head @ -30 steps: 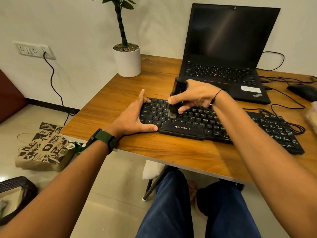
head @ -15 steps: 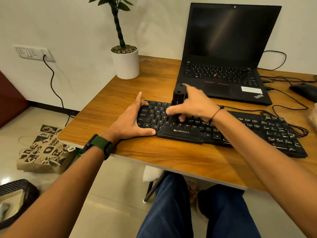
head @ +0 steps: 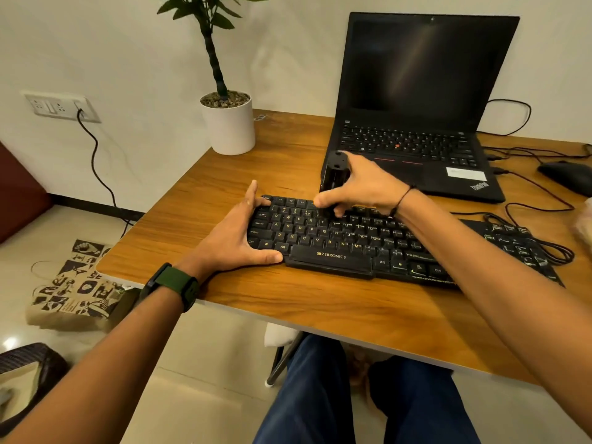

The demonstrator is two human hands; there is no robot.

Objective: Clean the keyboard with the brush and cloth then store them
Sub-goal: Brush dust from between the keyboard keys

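Desk: wooden top, carries everything I am working with. Laptop stands open at the back, screen dark, just behind the work area. Keyboard lies across the front of the desk, black, its cable coiled near the far right end. My left hand braces the keyboard's left end: fingers straight along the back corner, thumb pressed flat against the front edge, so nothing is curled round it, only a wide clamp against sliding. My right hand grips the brush, a black upright block, fingers and thumb wrapped round its lower body; bristles sit on the upper key rows near the left-centre, though the hand hides the tip, so contact is probably there but I cannot confirm it. No cloth visible from the head view. Judgement: step in hand is brushing, roughly 1 of 3 stages, with wiping and storing still to come. To do it well I would keep the brush near vertical, sweep along 1 row at a time toward 1 edge, use light pressure so keycaps do not lift, and keep the left hand braced.
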